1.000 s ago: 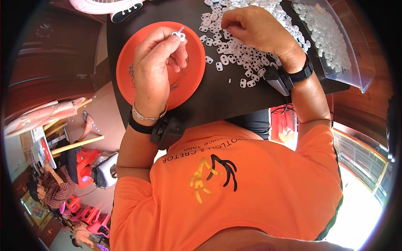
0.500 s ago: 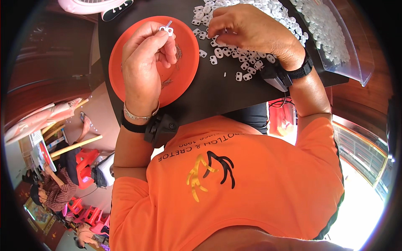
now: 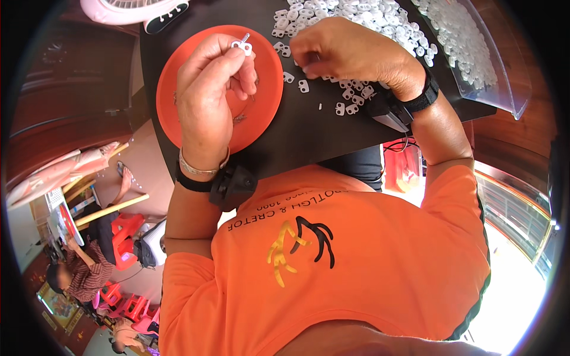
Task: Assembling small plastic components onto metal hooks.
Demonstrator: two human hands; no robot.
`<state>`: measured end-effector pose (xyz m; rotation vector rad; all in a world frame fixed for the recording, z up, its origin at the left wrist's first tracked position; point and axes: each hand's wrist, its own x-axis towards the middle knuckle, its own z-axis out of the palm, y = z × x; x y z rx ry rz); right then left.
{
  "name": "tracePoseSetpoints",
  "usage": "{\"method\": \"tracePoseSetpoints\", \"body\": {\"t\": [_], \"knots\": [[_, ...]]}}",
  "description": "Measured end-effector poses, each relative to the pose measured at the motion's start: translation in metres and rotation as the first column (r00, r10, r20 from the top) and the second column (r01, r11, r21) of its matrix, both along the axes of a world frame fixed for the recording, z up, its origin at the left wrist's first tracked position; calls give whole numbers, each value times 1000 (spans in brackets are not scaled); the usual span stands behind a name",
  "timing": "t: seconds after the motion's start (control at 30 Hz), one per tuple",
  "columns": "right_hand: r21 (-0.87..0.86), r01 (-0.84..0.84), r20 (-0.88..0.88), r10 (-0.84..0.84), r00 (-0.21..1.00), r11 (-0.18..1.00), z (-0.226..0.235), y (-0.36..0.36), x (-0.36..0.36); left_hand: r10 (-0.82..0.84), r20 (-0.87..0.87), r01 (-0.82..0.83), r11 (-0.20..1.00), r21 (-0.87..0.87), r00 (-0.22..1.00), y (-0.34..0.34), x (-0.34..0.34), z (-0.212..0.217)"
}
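Observation:
Between thumb and forefinger, my left hand (image 3: pixel 208 89) pinches a small white plastic piece with two holes (image 3: pixel 243 48), and a metal screw (image 3: pixel 245 38) sticks up from it. Below that hand lies a round orange-red plate (image 3: pixel 261 121) with several thin metal screws (image 3: pixel 240 118) in it. My right hand (image 3: pixel 350 50) hovers at the near side of a heap of similar white pieces (image 3: pixel 392 26), its fingers curled in and closed; what they grip, if anything, is hidden. Loose white pieces (image 3: pixel 350 95) are scattered under and beside it.
The dark table (image 3: pixel 285 145) carries everything. A clear plastic bin (image 3: pixel 504 98) full of white pieces stands at the right, and a pink-and-white object (image 3: pixel 136 10) at the far left. Black devices are strapped to both wrists. Beyond the table's left are red stools (image 3: pixel 126 237) and other people.
My left hand has shifted slightly right with the white piece and screw. My right hand has moved a little left and nearer, its fingers curling in more.

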<state>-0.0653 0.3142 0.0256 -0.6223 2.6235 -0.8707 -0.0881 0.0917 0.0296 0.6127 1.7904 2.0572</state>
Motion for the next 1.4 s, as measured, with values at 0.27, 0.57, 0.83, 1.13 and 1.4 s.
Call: {"method": "tracePoseSetpoints", "body": {"t": [0.27,0.57,0.83,1.13,1.4], "knots": [[-773,352,281,-212,936,528,7,10,-3,70,-19,-71,997,-33,997,7,16,-3],[-842,283,240,-150,959,460,9,-9,8,53,-23,-56,991,-118,998,5,15,0],[-823,283,229,-168,959,492,4,-21,10,41,0,-41,998,-55,999,5,13,-5],[-853,285,230,-175,957,437,3,-22,12,39,11,-37,994,-100,999,5,15,-4],[-833,270,186,-215,959,483,4,-25,14,35,-24,-38,993,-115,999,5,14,-4]]}}
